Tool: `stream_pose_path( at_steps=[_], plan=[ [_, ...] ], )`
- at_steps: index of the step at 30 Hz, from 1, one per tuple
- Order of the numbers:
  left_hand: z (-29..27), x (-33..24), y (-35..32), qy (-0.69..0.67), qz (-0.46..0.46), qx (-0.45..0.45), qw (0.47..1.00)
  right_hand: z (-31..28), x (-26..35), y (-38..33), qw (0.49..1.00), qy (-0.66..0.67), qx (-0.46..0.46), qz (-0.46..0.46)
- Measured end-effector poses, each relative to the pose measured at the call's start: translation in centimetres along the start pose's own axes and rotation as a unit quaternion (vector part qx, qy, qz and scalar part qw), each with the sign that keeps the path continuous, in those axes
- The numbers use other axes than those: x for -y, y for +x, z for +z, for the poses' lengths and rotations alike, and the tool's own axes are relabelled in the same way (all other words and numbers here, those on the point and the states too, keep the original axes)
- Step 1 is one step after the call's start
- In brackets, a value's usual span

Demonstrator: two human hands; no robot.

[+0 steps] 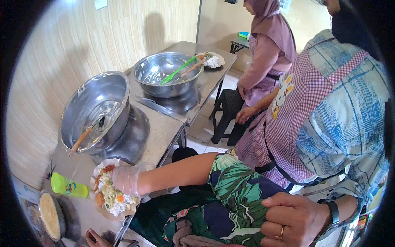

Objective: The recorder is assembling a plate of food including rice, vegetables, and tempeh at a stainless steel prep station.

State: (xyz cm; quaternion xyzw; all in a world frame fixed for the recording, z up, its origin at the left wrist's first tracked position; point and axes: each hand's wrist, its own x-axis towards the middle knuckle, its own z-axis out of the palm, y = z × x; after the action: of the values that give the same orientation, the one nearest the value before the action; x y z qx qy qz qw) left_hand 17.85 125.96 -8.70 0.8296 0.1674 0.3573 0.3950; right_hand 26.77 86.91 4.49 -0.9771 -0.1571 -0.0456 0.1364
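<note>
A co-worker (296, 111) in a plaid shirt and checked apron fills the right side, one hand (288, 218) in front with fingers curled. Beyond, a second co-worker (267, 61) in pink is beside a black stool (226, 109). Two tables run end to end along the wall (119, 37): the near table (156, 140) and the far table (181, 46).

A big steel basin (105, 96) sits on the near table, toward its wall edge, with pale smears inside. A second basin (168, 90), also smeared, sits on the far table, close to the end that meets the near one.

The plate (110, 212), scalloped and pale, lies on the near table right at its open edge, across from the wall. It bears food (119, 199): white rice, shredded vegetables and browned pieces. The right hand (123, 180), in a clear glove, reaches down into this food; its fingertips are hidden, so I cannot tell whether they grip any. The left hand (98, 239) is cut off by the lower border, near the same open edge; I cannot tell its state.

Left of the plate are a bowl (61, 222) of something pale and a lime bottle (70, 186). Another plate (221, 61) of rice is near the far table's outer corner. A green spatula (177, 72) rests in the second basin, and a wooden-handled tool (82, 140) in the first.
</note>
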Motion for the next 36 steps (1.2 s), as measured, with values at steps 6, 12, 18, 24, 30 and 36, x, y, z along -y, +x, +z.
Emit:
stream_pose_path(
  at_steps=[6,12,18,24,30,36],
  plan=[
    [1.2,-3.4,-1.0,0.016,0.100,-0.063,0.993,1.1,0.6,0.8,0.999,0.025,-0.025,0.000],
    [1.1,-3.5,-0.7,0.036,0.027,-0.048,0.998,1.9,1.4,-0.2,0.998,0.044,-0.044,0.008],
    [1.2,0.6,1.5,0.038,0.030,-0.005,0.999,3.2,2.4,-0.1,0.998,0.054,-0.041,0.003],
    [2.0,1.6,1.9,0.031,0.029,-0.014,0.999,3.5,2.8,1.5,0.998,0.051,-0.031,-0.034],
    [1.6,0.9,0.8,0.013,0.061,0.003,0.998,4.1,3.2,1.2,0.990,0.079,0.010,-0.114],
    [0.3,-2.9,-0.7,-0.010,-0.008,-0.015,1.000,3.0,1.8,1.5,0.961,0.083,-0.020,-0.262]
  ],
)
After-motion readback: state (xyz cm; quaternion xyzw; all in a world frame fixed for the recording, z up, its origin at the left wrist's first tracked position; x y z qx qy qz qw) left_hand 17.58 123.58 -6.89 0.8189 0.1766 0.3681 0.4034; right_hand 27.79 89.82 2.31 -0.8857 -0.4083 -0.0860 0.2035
